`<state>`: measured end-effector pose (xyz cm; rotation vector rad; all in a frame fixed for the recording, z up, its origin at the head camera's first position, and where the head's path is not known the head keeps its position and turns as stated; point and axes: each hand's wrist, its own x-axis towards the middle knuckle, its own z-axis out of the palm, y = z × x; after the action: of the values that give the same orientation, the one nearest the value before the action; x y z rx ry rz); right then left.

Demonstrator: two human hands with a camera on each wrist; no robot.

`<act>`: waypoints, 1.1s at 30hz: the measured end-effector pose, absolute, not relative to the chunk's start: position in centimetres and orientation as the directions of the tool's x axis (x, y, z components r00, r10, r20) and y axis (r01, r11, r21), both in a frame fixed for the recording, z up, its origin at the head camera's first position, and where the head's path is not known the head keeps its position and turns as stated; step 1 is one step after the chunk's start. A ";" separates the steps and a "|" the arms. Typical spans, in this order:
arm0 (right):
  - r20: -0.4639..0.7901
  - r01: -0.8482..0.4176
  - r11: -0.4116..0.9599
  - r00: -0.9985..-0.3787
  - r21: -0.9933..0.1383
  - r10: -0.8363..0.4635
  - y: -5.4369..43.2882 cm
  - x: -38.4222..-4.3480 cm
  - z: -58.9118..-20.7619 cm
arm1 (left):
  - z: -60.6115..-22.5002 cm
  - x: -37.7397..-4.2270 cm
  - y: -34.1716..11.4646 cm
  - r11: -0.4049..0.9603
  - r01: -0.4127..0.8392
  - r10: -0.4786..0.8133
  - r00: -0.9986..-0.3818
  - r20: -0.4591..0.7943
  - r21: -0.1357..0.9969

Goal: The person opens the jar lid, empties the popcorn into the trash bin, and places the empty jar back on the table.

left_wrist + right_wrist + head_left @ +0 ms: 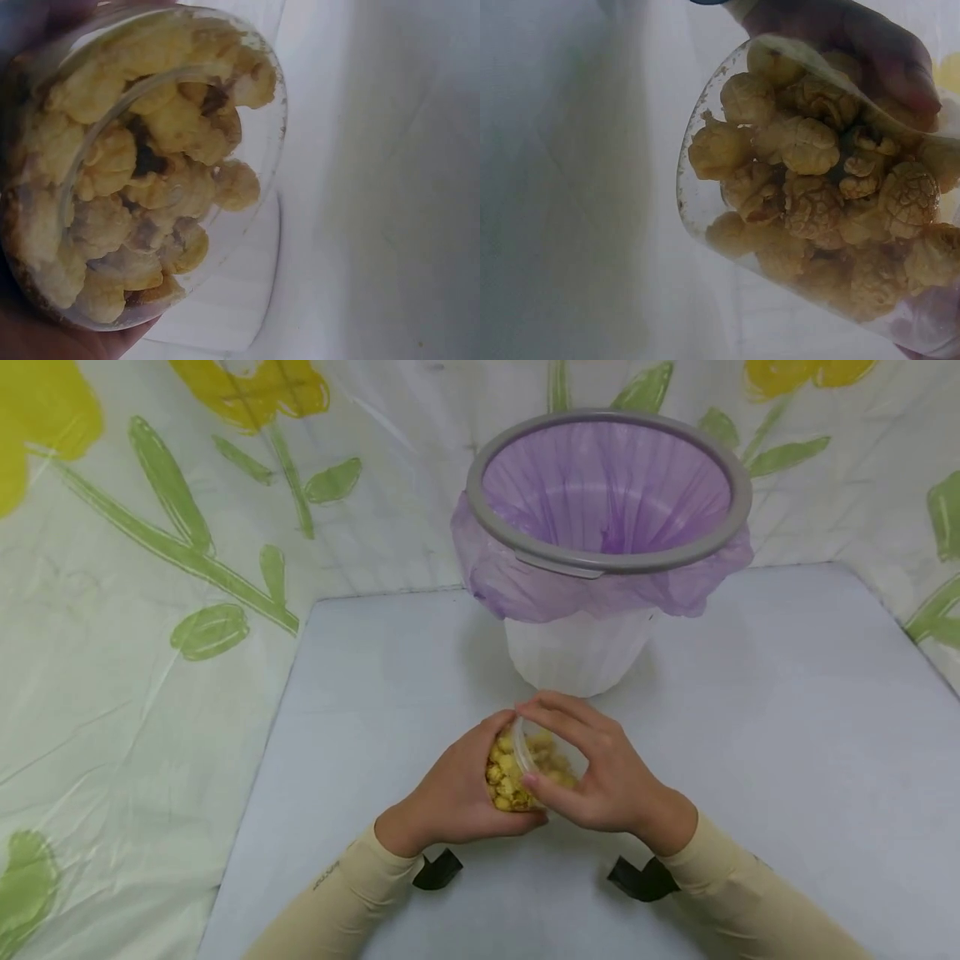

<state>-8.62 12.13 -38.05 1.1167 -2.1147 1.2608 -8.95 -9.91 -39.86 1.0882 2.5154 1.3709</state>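
A clear plastic jar (507,777) of yellow popcorn is tilted on its side between both hands, above the near middle of the table. My left hand (462,785) grips its left part, thumb and fingers wrapped round it. The right hand (611,768) spans the other side, its thumb and fingertips at the pale ring around the jar. Through the jar wall (172,150) in the left wrist view, popcorn shows packed to the left. In the right wrist view the popcorn (814,187) fills most of the jar, with left-hand fingers (889,56) across its top.
Behind the hands stands a white bin (577,652) with a grey rim and a purple bag liner (525,585) folded over it. A white table (360,693) lies beneath, against a flower-patterned sheet (405,485). Dark wrist mounts (438,870) hang below both wrists.
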 end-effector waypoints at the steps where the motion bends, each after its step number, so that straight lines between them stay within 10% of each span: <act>1: 0.706 -0.820 0.246 -0.571 -0.517 -0.419 12.2 -8.7 -38.1 | -39.8 -9.0 -9.9 0.345 0.542 0.620 -0.745 0.248 0.767; 12: 0.781 -0.877 0.114 -0.469 -0.467 -0.412 12.2 -9.4 -38.2 | -39.4 -9.9 -10.0 0.270 0.412 0.694 -0.709 0.121 0.870; 25: 0.830 -0.921 -0.178 -0.213 -0.347 -0.515 11.5 -9.1 -37.5 | -41.1 -11.1 -10.9 -0.100 -0.090 0.929 -0.366 0.061 0.991; 33: 0.831 -0.944 -0.139 -0.186 -0.299 -0.525 11.8 -8.9 -37.8 | -41.8 -11.1 -10.8 -0.130 -0.133 0.945 -0.318 0.081 0.983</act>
<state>-8.95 11.75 -37.77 1.6437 -1.6971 1.2738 -11.14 -10.76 -41.82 1.0043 1.2640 1.5893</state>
